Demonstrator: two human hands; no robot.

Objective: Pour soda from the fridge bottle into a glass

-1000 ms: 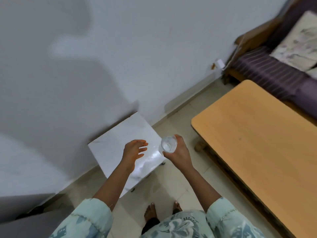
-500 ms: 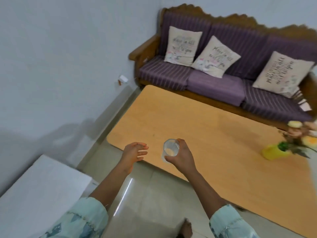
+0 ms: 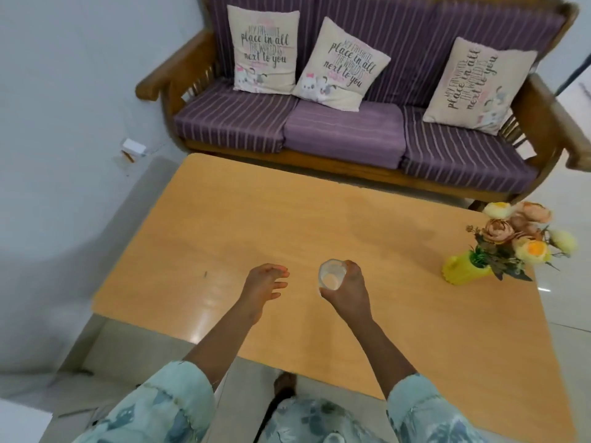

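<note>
Above the worktop [image 3: 224, 225] now, not the floor as a second ago, one empty glass [image 3: 332, 275] is grasped by the right hand [image 3: 348, 290]. Left hand [image 3: 262, 284] hangs released. Setting it down seems next; no bottle shows. Behind: one vase [image 3: 463, 270], one sofa [image 3: 345, 132], three cushions [image 3: 263, 49].

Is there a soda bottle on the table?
No, the table holds only a flower vase; the right hand holds an empty glass.

Wooden table [image 3: 319, 225] bearing flower vase [image 3: 463, 270]
</note>
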